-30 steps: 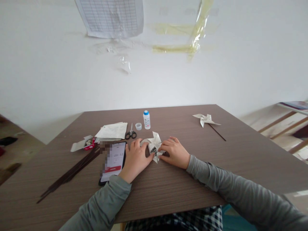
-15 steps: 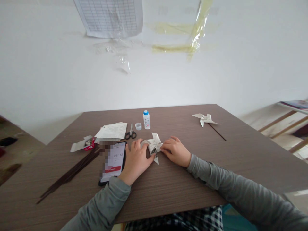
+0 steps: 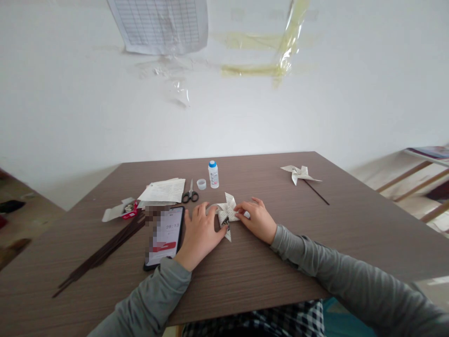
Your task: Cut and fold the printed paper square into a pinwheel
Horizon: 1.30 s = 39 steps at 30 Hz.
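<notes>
A pinwheel folded from printed paper (image 3: pixel 227 213) lies on the table between my two hands. My left hand (image 3: pixel 201 230) steadies it, the thumb on its lower blade and the index finger by its left blade. At its right side, my right hand (image 3: pixel 257 219) has thumb and index finger pinched together on the paper near the right blade. The fingertips cover part of that blade. A second paper pinwheel (image 3: pixel 300 175) on a thin brown stick (image 3: pixel 317 193) lies at the far right.
Left of my left hand lies a phone (image 3: pixel 164 238) with a timer. Beyond it are dark thin sticks (image 3: pixel 100 250), a small red box (image 3: pixel 130 209), paper sheets (image 3: pixel 163 192), scissors (image 3: pixel 190 194), a clear cap (image 3: pixel 201 184) and a blue-capped white bottle (image 3: pixel 213 175).
The pinwheel has shifted slightly to the right and turned a little. My right fingertips have moved up a little along its right blade. My left hand stays nearly in place.
</notes>
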Motion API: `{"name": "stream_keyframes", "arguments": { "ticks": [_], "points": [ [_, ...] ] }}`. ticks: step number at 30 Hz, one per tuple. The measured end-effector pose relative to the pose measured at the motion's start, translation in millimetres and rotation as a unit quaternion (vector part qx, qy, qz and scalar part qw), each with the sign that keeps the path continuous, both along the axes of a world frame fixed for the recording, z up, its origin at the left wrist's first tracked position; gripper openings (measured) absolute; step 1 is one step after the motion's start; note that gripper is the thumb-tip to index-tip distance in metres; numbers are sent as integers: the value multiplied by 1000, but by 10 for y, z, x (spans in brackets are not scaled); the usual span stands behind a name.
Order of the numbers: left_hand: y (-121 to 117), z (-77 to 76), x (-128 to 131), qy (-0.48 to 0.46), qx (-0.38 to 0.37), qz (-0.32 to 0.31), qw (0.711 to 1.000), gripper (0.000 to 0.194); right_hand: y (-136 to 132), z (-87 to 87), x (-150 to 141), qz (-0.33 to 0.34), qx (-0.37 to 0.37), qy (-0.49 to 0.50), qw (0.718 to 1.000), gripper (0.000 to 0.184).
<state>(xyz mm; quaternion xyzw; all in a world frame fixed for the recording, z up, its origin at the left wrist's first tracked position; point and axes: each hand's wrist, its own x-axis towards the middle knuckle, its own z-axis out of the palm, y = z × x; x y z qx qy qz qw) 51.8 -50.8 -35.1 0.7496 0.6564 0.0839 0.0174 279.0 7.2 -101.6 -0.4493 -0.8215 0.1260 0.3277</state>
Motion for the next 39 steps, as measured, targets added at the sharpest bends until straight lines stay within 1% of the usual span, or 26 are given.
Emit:
{"name": "stream_keyframes", "arguments": {
  "ticks": [2, 9, 13, 16, 23, 30, 39],
  "points": [
    [3, -2, 8, -6, 2, -4, 1000, 58, -9, 11, 6, 4, 10, -9, 1000, 11],
    [38, 4, 17, -19, -2, -29, 999, 63, -16, 33, -2, 10, 30, -50, 998, 19],
    [44, 41, 26, -30, -10, -45, 998, 57, -30, 44, -12, 9, 45, -65, 997, 22],
    [38, 59, 34, -36, -13, -47, 998, 52, -41, 56, -20, 5, 47, -76, 996, 21],
    [35, 51, 31, -26, -22, -52, 998, 43, -50, 77, -43, -5, 40, -84, 996, 21],
    [47, 35, 20, -18, -35, -49, 998, 44, -55, 81, -2, 3, 45, -77, 996, 18],
    [43, 33, 14, -13, -41, -51, 998, 45, -77, 112, 17, 5, 13, -72, 997, 14]
  ]
}}
